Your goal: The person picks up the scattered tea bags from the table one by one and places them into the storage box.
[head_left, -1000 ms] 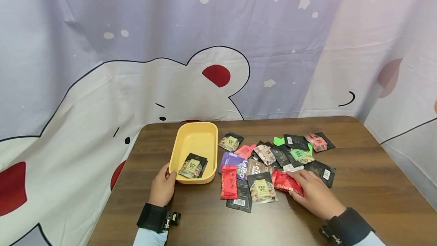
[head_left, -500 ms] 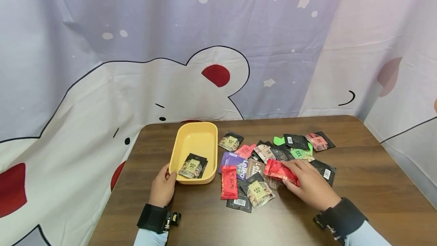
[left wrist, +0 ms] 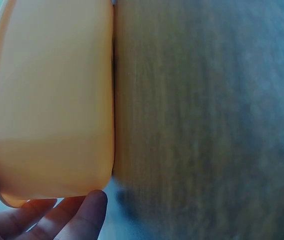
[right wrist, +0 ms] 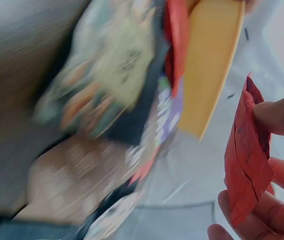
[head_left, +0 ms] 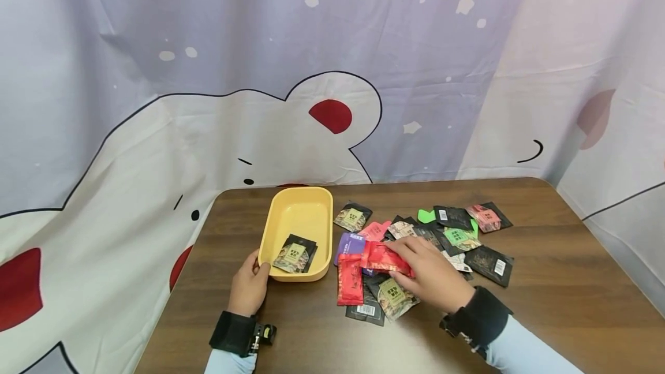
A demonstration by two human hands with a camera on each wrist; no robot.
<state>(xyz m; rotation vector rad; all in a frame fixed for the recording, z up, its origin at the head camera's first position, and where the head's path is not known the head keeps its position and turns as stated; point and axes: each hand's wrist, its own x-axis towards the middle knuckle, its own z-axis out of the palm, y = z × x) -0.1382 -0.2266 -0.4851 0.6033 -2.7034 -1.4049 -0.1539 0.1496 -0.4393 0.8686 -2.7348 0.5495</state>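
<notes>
My right hand (head_left: 433,273) pinches a red packet (head_left: 385,258) between thumb and fingers, raised over the heap of packets. In the right wrist view the held red packet (right wrist: 248,155) stands on edge, apart from the blurred packets. My left hand (head_left: 248,286) grips the near left corner of a yellow tray (head_left: 328,212), thumb at the rim and fingers (left wrist: 84,217) against the outer wall. Inside the tray lie black packets (head_left: 294,254) with a yellow label. Another red packet (head_left: 350,281) lies on the heap, just right of the tray.
Several black, purple, pink and green packets spread right of the tray, among them a purple one (head_left: 350,243) and a black one (head_left: 489,264). A lone packet (head_left: 353,216) lies near the tray's far right side. Behind the wooden table (head_left: 525,305) hangs a patterned curtain (head_left: 234,45).
My right hand has lifted the red packet and carried it left across the heap. A yellow-labelled black packet below has turned askew. My left hand stays on the tray.
</notes>
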